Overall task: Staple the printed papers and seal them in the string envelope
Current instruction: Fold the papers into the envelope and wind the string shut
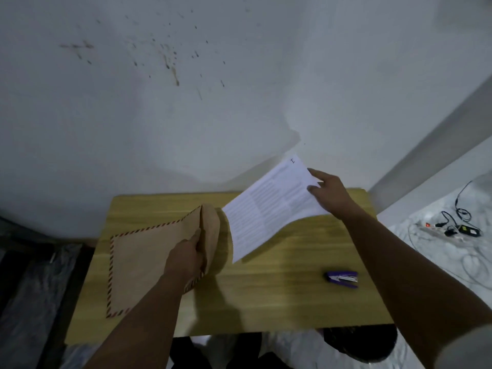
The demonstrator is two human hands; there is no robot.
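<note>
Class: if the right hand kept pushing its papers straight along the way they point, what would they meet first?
Probably the open mouth of the envelope, which the left hand holds open. The right hand aims the papers there, though depth is unclear.

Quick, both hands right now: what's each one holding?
Left hand: closed on the envelope at its mouth, holding it open.
Right hand: closed on the printed papers, lifted off the table.
</note>
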